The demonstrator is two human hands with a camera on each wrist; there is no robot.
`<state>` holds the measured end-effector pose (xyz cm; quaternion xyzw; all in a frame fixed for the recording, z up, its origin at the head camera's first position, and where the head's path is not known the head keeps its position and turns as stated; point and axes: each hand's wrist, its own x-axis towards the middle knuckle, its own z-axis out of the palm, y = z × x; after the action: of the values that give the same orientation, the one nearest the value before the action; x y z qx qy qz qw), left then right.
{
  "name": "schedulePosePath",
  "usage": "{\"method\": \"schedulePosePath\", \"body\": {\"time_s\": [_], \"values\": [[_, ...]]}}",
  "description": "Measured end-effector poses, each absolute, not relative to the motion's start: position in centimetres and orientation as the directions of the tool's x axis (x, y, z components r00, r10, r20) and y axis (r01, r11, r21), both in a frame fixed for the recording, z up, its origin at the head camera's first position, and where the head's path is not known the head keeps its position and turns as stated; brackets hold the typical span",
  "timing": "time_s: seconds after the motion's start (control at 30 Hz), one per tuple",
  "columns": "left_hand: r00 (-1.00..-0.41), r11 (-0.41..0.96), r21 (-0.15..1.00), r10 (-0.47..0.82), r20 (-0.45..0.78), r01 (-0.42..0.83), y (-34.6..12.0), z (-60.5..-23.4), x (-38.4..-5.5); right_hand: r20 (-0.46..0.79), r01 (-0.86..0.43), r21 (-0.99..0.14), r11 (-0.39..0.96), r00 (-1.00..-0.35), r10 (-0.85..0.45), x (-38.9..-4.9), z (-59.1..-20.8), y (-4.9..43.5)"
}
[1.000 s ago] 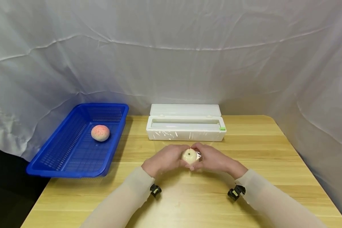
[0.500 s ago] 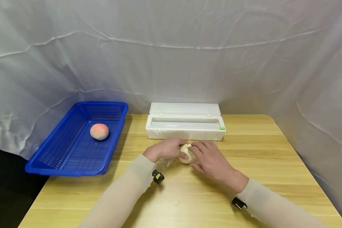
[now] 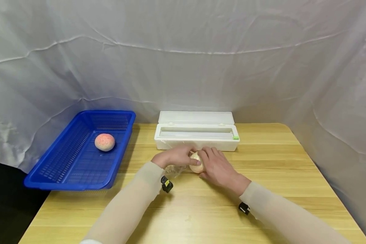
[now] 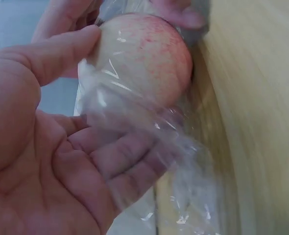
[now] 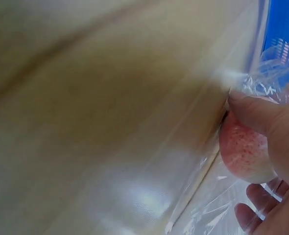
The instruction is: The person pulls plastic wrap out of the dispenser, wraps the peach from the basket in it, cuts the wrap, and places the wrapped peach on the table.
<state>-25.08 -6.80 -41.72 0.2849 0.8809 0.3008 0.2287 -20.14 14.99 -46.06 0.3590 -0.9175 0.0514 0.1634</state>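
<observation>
The wooden table (image 3: 195, 213) gives a firm base, so this wrapping, as it appears to be, is best worked low over the wood. The blue basket (image 3: 67, 186) sits off to the left, well apart from the work. Just beyond the hands lies the white box (image 3: 198, 142), its lid up; loose film should be drawn clear of it, though whether the two are joined I cannot tell. The right hand (image 3: 218, 167) grasps one side of the peach, and the left hand (image 3: 175, 156) pinches the other with its thumb, its remaining fingers under the clear film (image 4: 193, 196). One hand should hold steady while the other gathers the slack, folding it flat instead of bunching it, with light pressure, since hard tugging could tear it. The peach (image 4: 149, 58) is between the two hands, in front of the box: round, cream on one side, blushing to speckled pink-red on the other, with small white glints where the film lies over its skin.
</observation>
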Motion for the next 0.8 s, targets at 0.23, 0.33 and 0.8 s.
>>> {"method": "schedulePosePath", "body": {"time_s": [0.23, 0.33, 0.8], "values": [[-0.790, 0.582, 0.772, 0.586, -0.179, 0.256, -9.5, -42.4, -23.9, 0.327, -0.670, 0.002, 0.743, -0.702, -0.633, -21.1, -45.8, 14.9], [-0.821, 0.559, 0.804, 0.545, -0.170, 0.204, -11.1, -42.5, -22.9, 0.313, -0.665, -0.023, 0.747, -0.714, -0.626, -21.3, -45.6, 14.8], [-0.963, 0.488, 0.873, 0.227, -0.147, -0.018, -15.1, -45.4, -23.1, 0.215, -0.683, -0.151, 0.715, -0.729, -0.650, -22.9, -44.8, 15.6]]}}
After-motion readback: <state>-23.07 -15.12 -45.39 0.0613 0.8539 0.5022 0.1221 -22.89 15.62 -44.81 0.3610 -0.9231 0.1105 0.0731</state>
